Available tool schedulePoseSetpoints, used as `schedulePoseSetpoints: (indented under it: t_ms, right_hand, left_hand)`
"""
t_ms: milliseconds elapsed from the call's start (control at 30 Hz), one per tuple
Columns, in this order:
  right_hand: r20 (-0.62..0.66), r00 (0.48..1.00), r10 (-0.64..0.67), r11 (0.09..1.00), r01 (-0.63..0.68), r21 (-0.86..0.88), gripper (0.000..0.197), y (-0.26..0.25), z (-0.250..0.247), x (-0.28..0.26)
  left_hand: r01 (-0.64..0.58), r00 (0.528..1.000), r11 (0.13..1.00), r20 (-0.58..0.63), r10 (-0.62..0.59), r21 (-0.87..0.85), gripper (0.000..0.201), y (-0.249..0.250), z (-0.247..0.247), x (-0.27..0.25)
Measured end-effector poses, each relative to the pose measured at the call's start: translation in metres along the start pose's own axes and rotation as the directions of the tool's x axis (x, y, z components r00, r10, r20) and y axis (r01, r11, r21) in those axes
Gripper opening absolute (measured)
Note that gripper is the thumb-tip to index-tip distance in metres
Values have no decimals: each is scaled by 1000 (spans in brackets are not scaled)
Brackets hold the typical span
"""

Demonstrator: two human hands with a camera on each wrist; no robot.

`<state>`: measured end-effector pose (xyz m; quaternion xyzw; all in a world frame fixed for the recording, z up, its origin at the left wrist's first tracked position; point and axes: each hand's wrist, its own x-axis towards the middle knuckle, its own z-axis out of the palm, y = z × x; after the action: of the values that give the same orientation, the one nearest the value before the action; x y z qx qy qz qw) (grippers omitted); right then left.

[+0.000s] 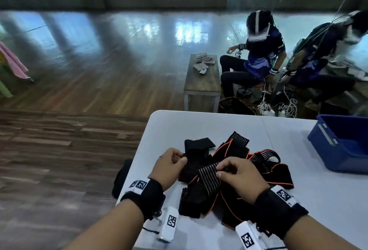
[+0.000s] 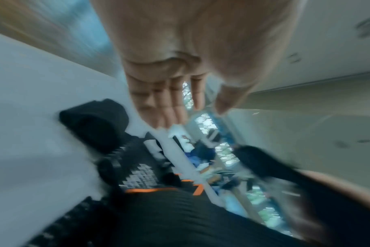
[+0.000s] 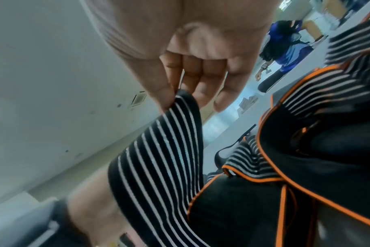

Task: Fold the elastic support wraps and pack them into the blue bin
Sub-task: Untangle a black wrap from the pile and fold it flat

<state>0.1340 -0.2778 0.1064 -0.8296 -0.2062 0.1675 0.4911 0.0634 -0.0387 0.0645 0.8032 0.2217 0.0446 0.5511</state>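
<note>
A pile of black elastic wraps [image 1: 239, 154] with orange trim lies on the white table [image 1: 199, 124]. My right hand [image 1: 221, 170] pinches the end of a black wrap with white stripes [image 1: 209, 178] between thumb and fingers. The right wrist view shows this pinch [image 3: 175, 100] on the striped wrap [image 3: 158, 158] plainly. My left hand [image 1: 180, 157] hovers at the pile's left edge. In the blurred left wrist view its thumb and fingers [image 2: 207, 107] stand apart with nothing between them. The blue bin [image 1: 322, 136] sits at the table's right side.
A dark cloth item [image 1: 121, 178] hangs over the table's left edge. Beyond the table stand a small wooden bench [image 1: 203, 76] with folded cloths, two seated people [image 1: 258, 54] and tangled cables [image 1: 266, 106] on the floor.
</note>
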Motion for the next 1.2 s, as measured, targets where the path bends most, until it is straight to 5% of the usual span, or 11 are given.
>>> schedulePoseSetpoints:
  t_ms: [133,333,433,533,667,733,833,967,1067,1200]
  right_hand:
    - [-67,995,68,998,-68,4,24,14,-14,-13]
    - [-177,977,119,993,-120,10,22,19,-31,-37]
    - [-256,960,111,994,-113,9,22,19,-41,-45]
    - [-309,945,108,994,-106,23,23,16,-56,-48]
    - [-385,919,84,996,-72,47,23,5,-74,-46]
    - [-398,912,101,992,-62,109,24,-2,-80,-44]
    - [-389,910,141,981,-76,177,19,-12,-84,-43]
    - [-420,902,98,993,-61,101,17,-21,-92,-35]
    - [-437,899,-24,995,-22,-101,19,-28,-98,-22]
    - [-428,896,-115,988,56,-146,18,-42,-103,-7]
  left_hand:
    - [127,992,900,-47,-118,417,18,-33,18,26]
    - [170,985,922,-69,-156,347,24,-41,37,43]
    - [128,990,960,-90,-109,248,24,-34,36,49]
    - [65,992,938,-121,-25,341,20,-22,32,55]
    - [-167,985,866,45,166,471,9,-16,46,48]
    - [-253,967,843,161,199,475,15,-15,62,41]
    - [-233,954,824,286,90,517,42,-18,88,37]
    - [-170,951,753,305,-44,636,79,-18,104,38]
    - [-201,947,712,319,-33,673,67,-15,105,43]
    - [-203,958,794,284,39,573,19,-9,96,50]
